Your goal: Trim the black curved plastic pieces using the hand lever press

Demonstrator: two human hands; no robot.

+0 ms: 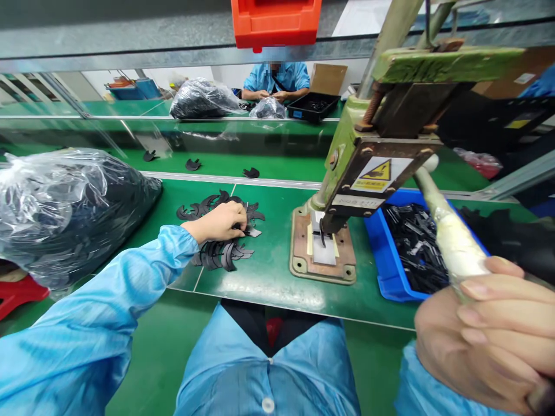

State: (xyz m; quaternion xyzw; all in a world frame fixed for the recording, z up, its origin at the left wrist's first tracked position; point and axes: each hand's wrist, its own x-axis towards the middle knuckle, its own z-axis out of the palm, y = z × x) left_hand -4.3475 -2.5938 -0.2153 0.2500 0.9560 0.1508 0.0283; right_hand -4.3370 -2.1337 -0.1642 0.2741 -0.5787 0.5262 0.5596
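Note:
My left hand [223, 221] is over a pile of black curved plastic parts [217, 256], its fingers pinched together. A part with a greyish, shiny end [252, 231] sticks out at the fingertips; the rest of it is hidden under the hand. My right hand [498, 329] is wrapped around the pale lever handle [455, 242] of a green hand press [347, 156]. Beneath the press head, a small black part [322, 234] sits on the light plate of the press base [299, 254]. The head's tip is down close to that part; I cannot tell whether they touch.
A blue bin [392, 283] of black parts stands right of the press. At the left lies a big clear bag [73, 202] of dark parts. Single parts [193, 164] lie on the green strip behind. Across from me, a person [280, 78] works with both hands; an orange bin [277, 23] hangs overhead.

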